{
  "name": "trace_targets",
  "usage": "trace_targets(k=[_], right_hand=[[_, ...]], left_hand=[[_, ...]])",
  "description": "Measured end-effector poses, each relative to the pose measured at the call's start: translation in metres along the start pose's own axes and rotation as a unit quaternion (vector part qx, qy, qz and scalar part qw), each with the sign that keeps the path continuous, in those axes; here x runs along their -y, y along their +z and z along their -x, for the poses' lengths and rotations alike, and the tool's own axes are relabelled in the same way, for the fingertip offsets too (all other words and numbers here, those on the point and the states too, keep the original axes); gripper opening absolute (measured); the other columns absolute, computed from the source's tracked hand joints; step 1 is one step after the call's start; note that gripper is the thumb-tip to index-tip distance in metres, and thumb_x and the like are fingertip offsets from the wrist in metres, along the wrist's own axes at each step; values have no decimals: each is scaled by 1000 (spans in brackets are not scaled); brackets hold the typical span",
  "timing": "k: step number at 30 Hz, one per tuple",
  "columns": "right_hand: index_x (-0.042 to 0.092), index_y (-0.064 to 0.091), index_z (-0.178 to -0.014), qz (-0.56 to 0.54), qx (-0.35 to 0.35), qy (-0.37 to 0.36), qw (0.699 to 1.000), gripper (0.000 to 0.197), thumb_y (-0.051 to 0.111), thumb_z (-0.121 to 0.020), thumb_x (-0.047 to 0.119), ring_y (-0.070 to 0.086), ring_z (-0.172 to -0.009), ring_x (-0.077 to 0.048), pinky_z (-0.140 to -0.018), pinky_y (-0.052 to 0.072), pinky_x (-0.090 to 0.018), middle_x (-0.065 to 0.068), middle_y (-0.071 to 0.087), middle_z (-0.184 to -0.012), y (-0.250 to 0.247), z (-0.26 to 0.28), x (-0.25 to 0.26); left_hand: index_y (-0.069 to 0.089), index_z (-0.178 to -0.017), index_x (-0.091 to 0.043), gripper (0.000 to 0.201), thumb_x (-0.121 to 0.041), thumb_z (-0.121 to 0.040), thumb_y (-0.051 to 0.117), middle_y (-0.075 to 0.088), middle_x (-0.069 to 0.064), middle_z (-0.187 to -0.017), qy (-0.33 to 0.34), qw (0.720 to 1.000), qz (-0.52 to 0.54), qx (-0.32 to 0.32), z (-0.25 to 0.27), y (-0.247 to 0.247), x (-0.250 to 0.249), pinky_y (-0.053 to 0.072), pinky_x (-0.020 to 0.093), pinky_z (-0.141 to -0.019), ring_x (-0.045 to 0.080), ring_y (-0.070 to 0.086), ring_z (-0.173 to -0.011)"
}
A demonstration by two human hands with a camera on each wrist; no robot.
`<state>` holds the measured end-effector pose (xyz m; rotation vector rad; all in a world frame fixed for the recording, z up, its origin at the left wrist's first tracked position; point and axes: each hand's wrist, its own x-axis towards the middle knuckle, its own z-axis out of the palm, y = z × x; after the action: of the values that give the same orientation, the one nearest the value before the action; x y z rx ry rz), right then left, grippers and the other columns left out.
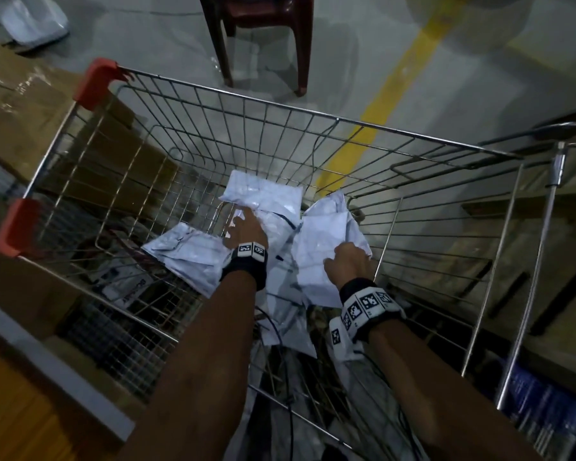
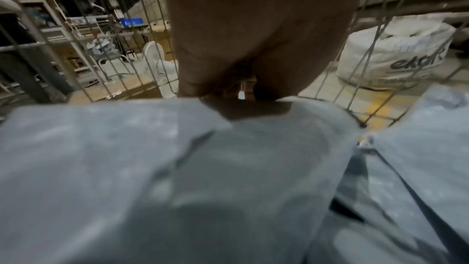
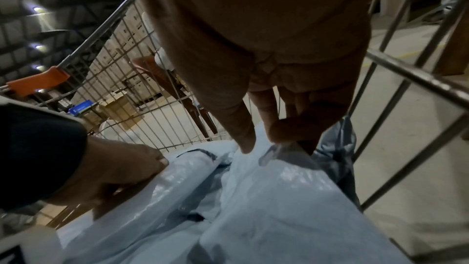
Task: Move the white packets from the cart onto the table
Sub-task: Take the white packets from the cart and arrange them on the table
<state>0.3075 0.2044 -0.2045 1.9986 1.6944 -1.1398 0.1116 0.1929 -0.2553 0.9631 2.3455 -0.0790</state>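
Your right hand [image 3: 274, 91] is pinching a fold of a white packet [image 3: 279, 198] between thumb and curled fingers [image 3: 286, 129], at the packet's far edge on the right side of the cart [image 1: 313, 114]. Your left hand [image 1: 246, 227] is lying on the packet next to it [image 1: 266, 197], fingers bent down over the plastic; in the right wrist view its fingertips [image 3: 152, 160] are pressing into a rolled ridge of that packet, though you cannot tell from any view whether they are actually closing round it. The left wrist view is showing mostly blurred pale plastic [image 2: 177, 168] under the palm. A third packet [image 1: 187, 254] is lying just left of your left wrist, and more are sitting lower down beneath both forearms. All of them are lying inside the wire basket. Outside it, cardboard boxes [image 1: 30, 104] are standing to the left, a dark red plastic chair [image 1: 263, 31] beyond, and a yellow floor line [image 1: 389, 88] is running off to the right.
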Motion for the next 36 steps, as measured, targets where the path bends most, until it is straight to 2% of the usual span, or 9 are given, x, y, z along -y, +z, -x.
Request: trace_targets(k=[4,6,11,16,22,26,30,32,36], right_hand=[[5,58,-119,48,1,8,999,33,61,-92,23,55,-117,-40,-90,49,-43,-22,48,-133,9,2,3],[3,59,-119,66,-8,3,998,33,61,-93,22,55,-115,-41,-89,49,-42,-22,40,-136,12,3,3],[3,63,-112,97,-57,-1,994,31,62,-89,24,39,-124,-44,-97,43,-46,-23,37,-138,23,3,3],[4,46,-132,76,-130,5,989,60,66,-84,35,32,-128,-45,-107,32,-52,-23,30,-147,35,-3,12],[10,31,-148,72,-118,10,990,89,70,-77,48,20,-140,-47,-111,21,-57,-26,15,-156,61,-22,28],[10,31,-151,131,-109,16,985,105,80,-68,50,31,-136,-49,-106,28,-58,-32,18,-157,70,-22,26],[14,48,-142,143,-108,-19,984,68,67,-78,29,55,-111,-45,-85,45,-48,-33,42,-144,73,-30,14],[17,49,-143,140,-106,-20,984,68,65,-78,27,58,-105,-43,-82,46,-47,-33,45,-142,63,-28,19],[31,7,-159,148,-85,-23,985,85,59,-91,37,35,-134,-47,-106,33,-57,-28,9,-160,36,-13,24]], left_hand=[[13,-155,-31,87,-80,-86,33,29,16,-156,10,1000,-7,16,4,4,12,31,60,-106,39,35,-139],[6,-155,-36,109,-92,-69,43,25,17,-158,39,997,-52,40,7,-2,15,30,63,-105,40,32,-141],[-13,-153,-41,130,-67,-64,78,28,17,-153,89,978,-132,137,11,-11,4,40,60,-101,42,37,-136],[-2,-157,-28,115,-61,-76,71,28,27,-151,58,995,-59,63,10,-30,-10,44,52,-101,44,42,-132],[5,-156,-28,102,-46,-79,69,34,23,-145,37,998,0,41,10,-58,-18,45,48,-93,43,48,-123],[1,-156,-32,104,-50,-78,67,35,20,-146,39,999,8,20,17,-75,-24,44,48,-91,42,50,-122],[1,-157,-31,104,-50,-79,67,37,21,-144,59,998,28,0,32,-91,-29,44,45,-89,41,51,-121],[0,-157,-31,103,-50,-79,66,37,20,-143,64,998,29,-6,40,-96,-30,43,43,-84,40,51,-120],[0,-156,-33,103,-52,-79,66,36,18,-143,67,997,31,-12,57,-109,-33,43,43,-83,42,52,-117]])
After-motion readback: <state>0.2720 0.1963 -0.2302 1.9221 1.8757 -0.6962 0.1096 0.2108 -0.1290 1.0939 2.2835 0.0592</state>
